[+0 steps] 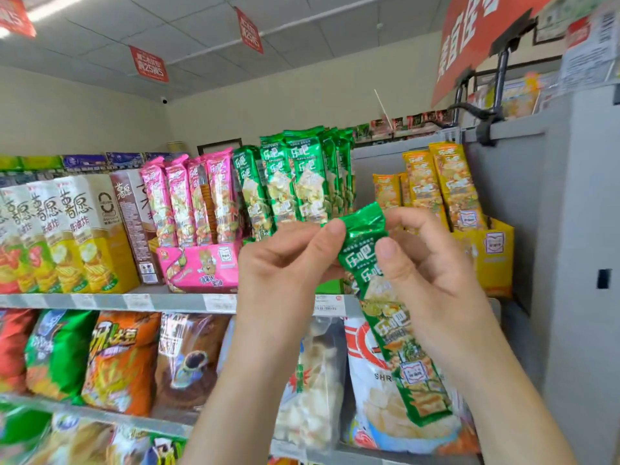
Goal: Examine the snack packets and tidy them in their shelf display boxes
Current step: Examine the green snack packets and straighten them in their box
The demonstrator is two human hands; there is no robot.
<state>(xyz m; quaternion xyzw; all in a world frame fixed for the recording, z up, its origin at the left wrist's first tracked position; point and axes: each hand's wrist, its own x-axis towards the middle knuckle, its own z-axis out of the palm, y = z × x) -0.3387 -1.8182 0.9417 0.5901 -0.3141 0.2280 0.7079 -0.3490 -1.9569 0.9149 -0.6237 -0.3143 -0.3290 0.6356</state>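
Left hand [285, 263] and right hand [426, 263] both pinch the green snack packet [385, 307] at centre frame; tugging its crimped top could tear it.

Green packet [385, 307]: long narrow foil sleeve, off the shelf, held tilted with its crumpled top seal up-left and bottom end down-right. Left hand [285, 263] pinches the top edge, right hand [432, 273] pinches just below it. Other green packets [302, 182] stand upright, packed tight, on the upper shelf [100, 302]. Pink packets [191, 203] stand upright in an open pink display box [201, 266] to their left. Yellow packets [436, 186] stand upright in a yellow display box [493, 260] to their right.
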